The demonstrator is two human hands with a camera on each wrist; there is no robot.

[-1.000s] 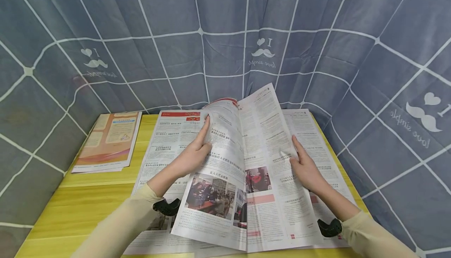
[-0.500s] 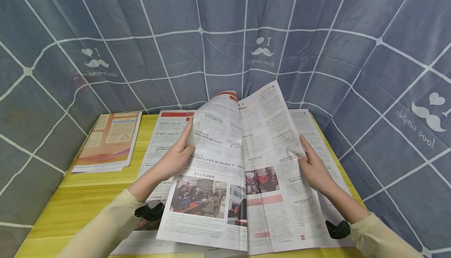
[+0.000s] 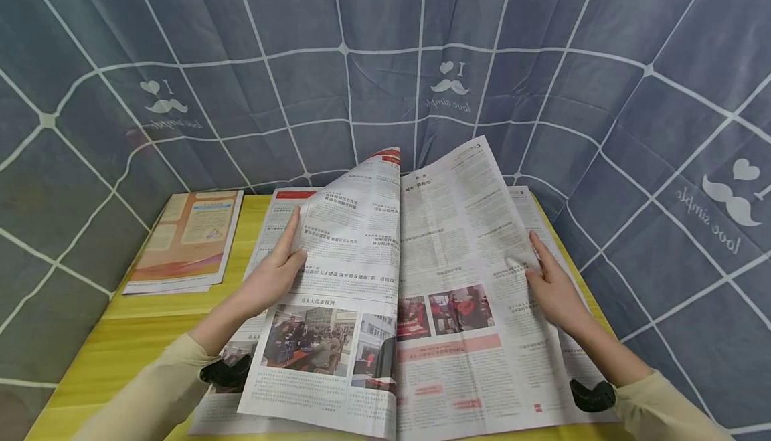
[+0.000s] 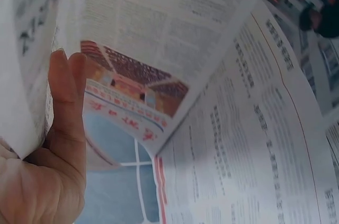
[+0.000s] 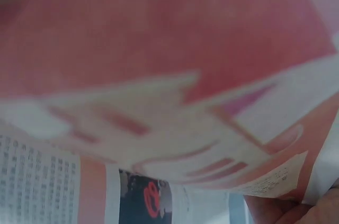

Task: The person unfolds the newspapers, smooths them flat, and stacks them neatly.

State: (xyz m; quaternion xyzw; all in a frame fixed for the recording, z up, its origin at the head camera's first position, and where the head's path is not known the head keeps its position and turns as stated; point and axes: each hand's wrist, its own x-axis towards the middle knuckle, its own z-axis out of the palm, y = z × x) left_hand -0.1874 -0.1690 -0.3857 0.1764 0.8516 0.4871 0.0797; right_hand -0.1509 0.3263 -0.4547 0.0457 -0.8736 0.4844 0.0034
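Observation:
An open newspaper (image 3: 440, 253) is raised at a slant in the head view, its fold running down the middle. At the left edge of its left page, my left hand (image 3: 274, 280) grips the paper between thumb and fingers; in the left wrist view those fingers (image 4: 66, 97) lie along the back of the sheet. My right hand (image 3: 557, 294) holds the right page's outer edge with its thumb in front. In the right wrist view, a blurred red-printed sheet covers most of the picture, and only part of the hand (image 5: 318, 208) shows. More newspaper sheets (image 3: 265, 240) lie flat underneath.
A stack of orange-and-white printed papers (image 3: 183, 243) lies at the left on the yellow tabletop (image 3: 132, 340). A grey-blue curtain with white lines (image 3: 385, 86) hangs close behind the table and along both sides.
My left hand has moved left and slightly down, drawing the left page with it. My right hand has shifted a little right. The newspaper is spread wider, showing more of both pages.

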